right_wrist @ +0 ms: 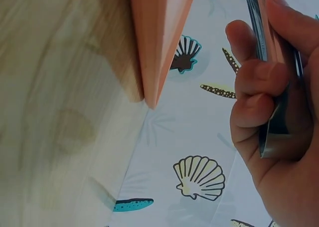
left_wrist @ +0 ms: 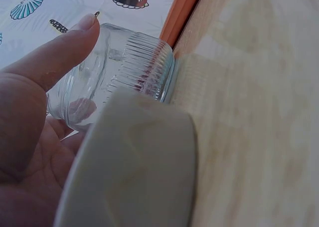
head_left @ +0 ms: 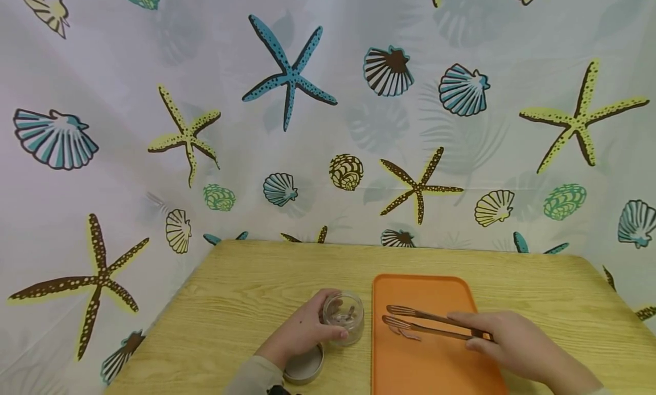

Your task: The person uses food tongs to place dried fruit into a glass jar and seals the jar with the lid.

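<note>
My left hand [head_left: 306,325] grips a clear glass jar [head_left: 347,333] that stands on the table, thumb on the near side and fingers behind. Some small dark pieces lie inside the jar; their kind is hard to tell. In the left wrist view, ribbing shows on the lower wall of the jar [left_wrist: 142,62]. My right hand [head_left: 504,338] holds metal tongs [head_left: 430,325] by their closed end. The slotted tips are apart, above the orange tray [head_left: 427,287]. Thin pinkish strips [head_left: 409,334] lie on the tray by the lower tip.
A round jar lid [head_left: 306,365] lies on the table [head_left: 246,292] beside the left wrist, partly under it. Behind the table hangs a white curtain [head_left: 328,127] printed with starfish and shells.
</note>
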Motion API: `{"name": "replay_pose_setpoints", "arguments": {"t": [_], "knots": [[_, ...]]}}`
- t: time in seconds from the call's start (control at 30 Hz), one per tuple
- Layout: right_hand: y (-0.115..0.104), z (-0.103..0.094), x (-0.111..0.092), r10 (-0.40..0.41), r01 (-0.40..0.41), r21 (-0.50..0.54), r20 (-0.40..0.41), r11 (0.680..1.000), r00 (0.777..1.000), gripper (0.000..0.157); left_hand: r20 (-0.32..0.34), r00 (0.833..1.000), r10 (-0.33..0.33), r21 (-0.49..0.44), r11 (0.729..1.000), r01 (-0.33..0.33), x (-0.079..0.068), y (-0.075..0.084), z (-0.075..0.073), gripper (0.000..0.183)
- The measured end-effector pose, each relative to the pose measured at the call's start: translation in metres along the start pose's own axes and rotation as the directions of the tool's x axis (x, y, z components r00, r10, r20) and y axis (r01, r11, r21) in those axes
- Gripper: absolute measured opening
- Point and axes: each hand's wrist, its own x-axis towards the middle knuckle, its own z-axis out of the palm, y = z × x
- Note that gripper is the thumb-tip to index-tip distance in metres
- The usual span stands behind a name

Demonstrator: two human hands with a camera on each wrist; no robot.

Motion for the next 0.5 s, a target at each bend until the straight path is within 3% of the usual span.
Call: {"name": "replay_pose_setpoints", "arguments": {"t": [0.5], "knots": [[0.015,0.0,-0.014,0.011,-0.015,0.051,0.08,0.999,0.997,0.048,0.007,1.0,0.009,0.008,1.0,-0.009,0.001,-0.002,-0.001,0.083]]}}
